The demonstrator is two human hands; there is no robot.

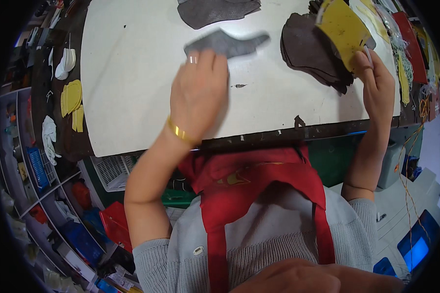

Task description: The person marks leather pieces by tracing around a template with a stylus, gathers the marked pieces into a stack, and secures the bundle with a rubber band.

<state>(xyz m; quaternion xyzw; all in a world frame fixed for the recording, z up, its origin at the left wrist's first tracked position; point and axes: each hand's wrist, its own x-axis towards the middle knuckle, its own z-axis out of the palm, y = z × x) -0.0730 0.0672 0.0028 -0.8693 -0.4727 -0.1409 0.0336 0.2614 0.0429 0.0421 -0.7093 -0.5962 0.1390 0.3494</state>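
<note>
My left hand point(199, 90), with a ring and a yellow bangle, is at the near edge of a grey leather-like piece point(225, 44), its fingers curled onto it. That piece is smeared by motion, and the fingertips are hidden. Farther right, my right hand point(376, 83) pinches a curved yellow pattern piece point(341, 31) together with a thin pale stick like a pen point(368, 56). The yellow piece hangs over a stack of dark brown cut pieces point(305, 51). Another dark cut piece point(215, 12) lies at the far edge of the view.
A white work board point(132, 88) covers the table, with small dark scraps near its front edge. Yellow pieces point(72, 97), a white thread spool point(66, 63) and a white glove point(49, 139) lie on the left. Plastic bags, cord and a red item point(409, 44) crowd the right.
</note>
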